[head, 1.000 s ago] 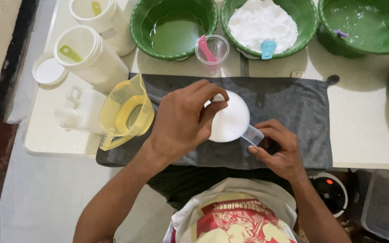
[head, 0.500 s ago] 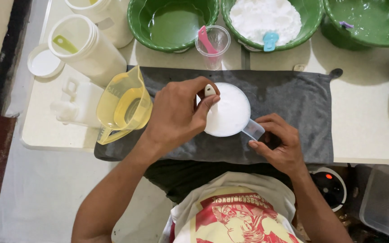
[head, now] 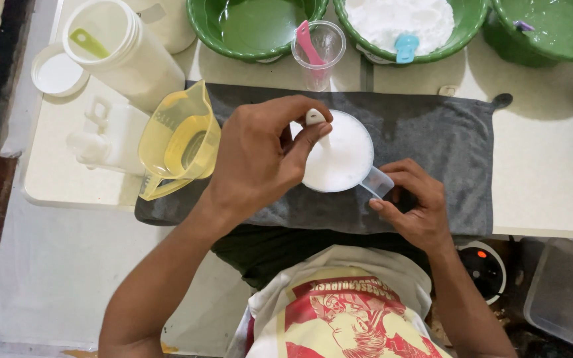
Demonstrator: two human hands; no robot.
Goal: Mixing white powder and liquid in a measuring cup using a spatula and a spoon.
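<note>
A clear measuring cup (head: 343,159) full of white liquid stands on a grey towel (head: 432,142). My left hand (head: 260,156) pinches the top of a white stirring stick (head: 314,119) that dips into the cup at its left rim. My right hand (head: 414,202) grips the cup's clear handle at the lower right. A yellow measuring jug (head: 177,139) stands just left of my left hand, on the towel's edge.
At the back stand green bowls: one with greenish liquid (head: 260,26), one with white powder and a blue scoop (head: 402,26), one at the right (head: 552,30). A clear cup with a pink spoon (head: 318,50), a white open canister (head: 117,50), its lid (head: 58,69) and a white jug (head: 107,136) are nearby.
My left hand with the stick has shifted slightly around the cup's rim. The view has tilted a little; my right hand keeps its hold on the handle.
</note>
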